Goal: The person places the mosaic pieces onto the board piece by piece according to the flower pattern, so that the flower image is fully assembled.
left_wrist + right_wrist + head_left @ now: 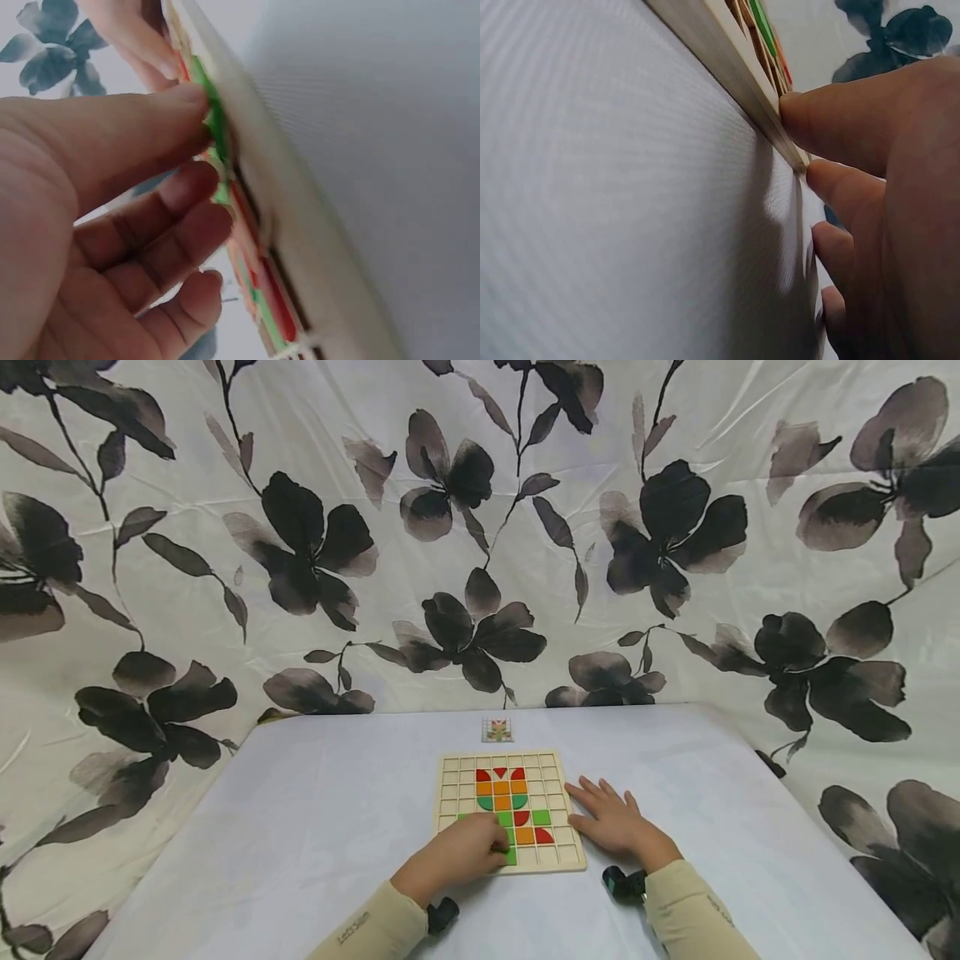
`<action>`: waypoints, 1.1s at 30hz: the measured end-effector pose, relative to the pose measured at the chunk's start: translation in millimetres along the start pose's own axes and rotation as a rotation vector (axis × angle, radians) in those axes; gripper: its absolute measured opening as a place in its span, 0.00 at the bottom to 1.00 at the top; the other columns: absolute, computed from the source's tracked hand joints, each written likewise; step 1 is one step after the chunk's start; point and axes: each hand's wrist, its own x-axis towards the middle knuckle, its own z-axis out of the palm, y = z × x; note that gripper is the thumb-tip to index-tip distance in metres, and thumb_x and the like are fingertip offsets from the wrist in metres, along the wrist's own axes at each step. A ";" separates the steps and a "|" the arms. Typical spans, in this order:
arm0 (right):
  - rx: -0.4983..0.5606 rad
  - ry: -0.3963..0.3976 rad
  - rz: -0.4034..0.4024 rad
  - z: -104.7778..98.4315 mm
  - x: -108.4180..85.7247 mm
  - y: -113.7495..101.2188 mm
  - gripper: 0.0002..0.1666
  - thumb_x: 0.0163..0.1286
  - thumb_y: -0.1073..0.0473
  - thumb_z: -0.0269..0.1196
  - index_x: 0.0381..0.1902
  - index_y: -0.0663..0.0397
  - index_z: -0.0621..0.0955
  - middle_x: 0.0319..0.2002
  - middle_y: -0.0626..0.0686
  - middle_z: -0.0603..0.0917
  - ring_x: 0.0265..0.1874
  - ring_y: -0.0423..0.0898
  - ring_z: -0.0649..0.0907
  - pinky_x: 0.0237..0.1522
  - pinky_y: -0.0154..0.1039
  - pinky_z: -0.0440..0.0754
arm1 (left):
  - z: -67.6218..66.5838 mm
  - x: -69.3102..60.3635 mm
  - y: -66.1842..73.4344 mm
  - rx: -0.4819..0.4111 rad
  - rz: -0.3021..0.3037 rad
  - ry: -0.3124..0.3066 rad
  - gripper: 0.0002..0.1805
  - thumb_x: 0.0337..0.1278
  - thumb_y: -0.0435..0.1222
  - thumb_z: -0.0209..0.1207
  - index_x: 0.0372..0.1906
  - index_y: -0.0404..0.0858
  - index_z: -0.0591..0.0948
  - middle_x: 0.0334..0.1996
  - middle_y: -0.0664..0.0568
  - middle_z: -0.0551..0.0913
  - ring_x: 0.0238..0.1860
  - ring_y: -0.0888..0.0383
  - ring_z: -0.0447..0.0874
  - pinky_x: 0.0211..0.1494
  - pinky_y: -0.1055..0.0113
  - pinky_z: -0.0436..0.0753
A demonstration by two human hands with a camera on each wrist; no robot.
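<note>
A square wooden grid board lies on the table, with red, orange and green tiles in several cells. My left hand is over its lower left part with fingers bent. In the left wrist view, the left thumb is against a green tile at the board's near edge; the index fingertip is hidden. The right hand rests beside the board, fingers spread. In the right wrist view, its thumb and a fingertip touch the board's side.
A small patterned picture card lies beyond the board. White cloth covers the table, and a floral curtain hangs behind it. Dark wrist cameras are worn on both wrists.
</note>
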 end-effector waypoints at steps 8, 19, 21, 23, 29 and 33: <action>-0.011 0.011 -0.028 -1.8 -2.3 1.2 0.35 0.72 0.41 0.51 0.74 0.43 0.63 0.75 0.56 0.58 0.75 0.66 0.51 0.68 0.72 0.41 | 4.7 29.4 19.1 0.078 0.048 0.023 0.09 0.62 0.41 0.60 0.46 0.49 0.86 0.37 0.62 0.82 0.36 0.66 0.76 0.46 0.70 0.79; -0.007 0.003 -0.039 -4.4 -1.3 0.1 0.35 0.73 0.40 0.50 0.74 0.41 0.62 0.76 0.56 0.56 0.75 0.65 0.51 0.68 0.72 0.40 | 3.0 56.7 28.5 0.163 0.056 -0.066 0.05 0.58 0.41 0.65 0.39 0.48 0.85 0.33 0.60 0.76 0.32 0.64 0.72 0.43 0.72 0.77; -0.007 0.006 -0.043 -4.9 -0.6 0.8 0.35 0.73 0.40 0.50 0.74 0.41 0.62 0.76 0.56 0.56 0.75 0.65 0.51 0.68 0.72 0.40 | -1.6 60.2 29.1 0.132 0.049 -0.106 0.05 0.57 0.41 0.66 0.38 0.47 0.84 0.32 0.60 0.75 0.31 0.64 0.71 0.40 0.72 0.76; -0.001 0.012 -0.049 -4.6 0.0 2.0 0.35 0.73 0.41 0.51 0.74 0.41 0.62 0.76 0.56 0.56 0.75 0.66 0.51 0.67 0.73 0.40 | -4.8 63.8 29.6 0.109 0.051 -0.139 0.06 0.56 0.40 0.67 0.36 0.46 0.82 0.31 0.60 0.74 0.31 0.63 0.71 0.39 0.73 0.75; -0.001 0.018 -0.052 -1.3 -1.6 4.4 0.34 0.73 0.41 0.51 0.73 0.41 0.63 0.76 0.55 0.58 0.75 0.65 0.52 0.68 0.72 0.41 | -6.8 71.3 29.5 0.015 0.057 -0.185 0.07 0.54 0.35 0.68 0.30 0.46 0.78 0.24 0.59 0.74 0.28 0.63 0.71 0.34 0.73 0.73; -0.004 0.024 -0.051 -1.0 -1.8 4.3 0.34 0.73 0.40 0.50 0.74 0.40 0.63 0.76 0.54 0.58 0.75 0.64 0.52 0.68 0.72 0.40 | -6.8 75.6 30.1 0.029 0.129 -0.145 0.05 0.56 0.32 0.64 0.31 0.45 0.82 0.25 0.61 0.76 0.29 0.64 0.72 0.36 0.75 0.74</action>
